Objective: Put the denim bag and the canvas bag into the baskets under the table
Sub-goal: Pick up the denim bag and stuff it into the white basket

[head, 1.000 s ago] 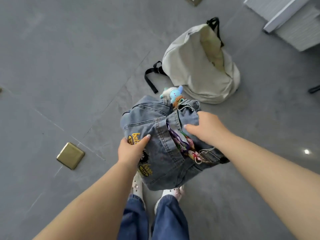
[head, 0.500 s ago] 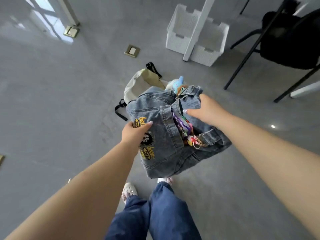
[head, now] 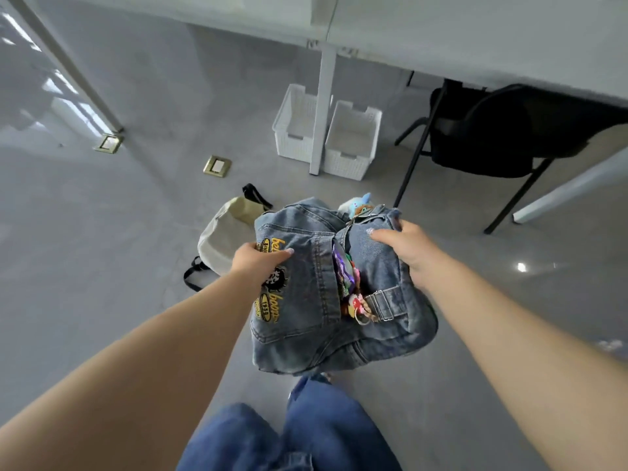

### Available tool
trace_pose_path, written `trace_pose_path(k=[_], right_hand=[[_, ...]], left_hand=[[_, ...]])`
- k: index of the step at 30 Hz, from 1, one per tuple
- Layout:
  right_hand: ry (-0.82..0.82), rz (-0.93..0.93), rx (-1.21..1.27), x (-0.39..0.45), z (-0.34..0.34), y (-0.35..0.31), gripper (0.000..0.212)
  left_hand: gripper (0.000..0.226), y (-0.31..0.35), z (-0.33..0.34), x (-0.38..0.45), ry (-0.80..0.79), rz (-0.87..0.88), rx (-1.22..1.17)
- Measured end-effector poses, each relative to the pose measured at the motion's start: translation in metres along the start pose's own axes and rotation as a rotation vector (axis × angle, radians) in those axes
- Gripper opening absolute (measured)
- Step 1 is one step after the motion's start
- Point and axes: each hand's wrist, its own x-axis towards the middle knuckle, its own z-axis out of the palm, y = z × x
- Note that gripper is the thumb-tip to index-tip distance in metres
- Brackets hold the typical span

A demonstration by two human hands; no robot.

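Observation:
I hold the denim bag (head: 316, 294) in the air in front of me, with yellow patches on its front and charms hanging from it. My left hand (head: 258, 261) grips its left side and my right hand (head: 404, 246) grips its upper right corner. The beige canvas bag (head: 222, 241) lies on the grey floor behind the denim bag, partly hidden by it. Two white baskets, a left basket (head: 294, 130) and a right basket (head: 353, 141), stand side by side under the white table (head: 441, 39), both seemingly with nothing inside.
A white table leg (head: 321, 110) stands in front of the gap between the baskets. A black chair (head: 489, 137) sits right of them, under the table. Two brass floor sockets (head: 217, 165) lie at left. My jeans-clad legs (head: 292, 433) are below.
The denim bag has been lifted off the floor. My view has swung up from the floor to the table, so the baskets and the chair now show; the canvas bag lies behind.

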Motion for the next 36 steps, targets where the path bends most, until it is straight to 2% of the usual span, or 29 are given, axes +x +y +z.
trace_pose_path(k=[4, 8, 13, 20, 24, 27, 32, 36], right_hand=[[0.012, -0.011, 0.023, 0.024, -0.04, -0.018, 0.009], [0.053, -0.027, -0.006, 0.052, -0.071, -0.033, 0.016], [0.082, -0.058, 0.023, 0.094, -0.099, -0.065, 0.016], [0.141, -0.056, -0.046, 0.216, -0.129, -0.112, 0.021], [0.173, 0.033, -0.032, 0.291, -0.145, -0.141, 0.023], [0.166, 0.097, -0.025, 0.33, -0.157, -0.158, 0.028], [0.108, 0.176, 0.031, 0.397, -0.171, -0.168, 0.033], [0.024, 0.235, 0.101, 0.461, -0.177, -0.163, 0.037]], left_hand=[[0.043, 0.04, 0.038, 0.01, 0.002, 0.034, 0.028], [0.05, 0.078, 0.069, 0.029, -0.048, 0.01, 0.046], [0.027, 0.125, 0.104, 0.067, -0.121, 0.03, 0.007], [0.024, 0.203, 0.149, 0.169, -0.193, 0.012, 0.02], [0.031, 0.259, 0.169, 0.234, -0.251, -0.019, 0.025], [0.026, 0.293, 0.177, 0.268, -0.266, -0.036, 0.018], [0.019, 0.33, 0.201, 0.312, -0.187, -0.112, -0.082], [0.017, 0.33, 0.225, 0.357, -0.106, -0.15, -0.148]])
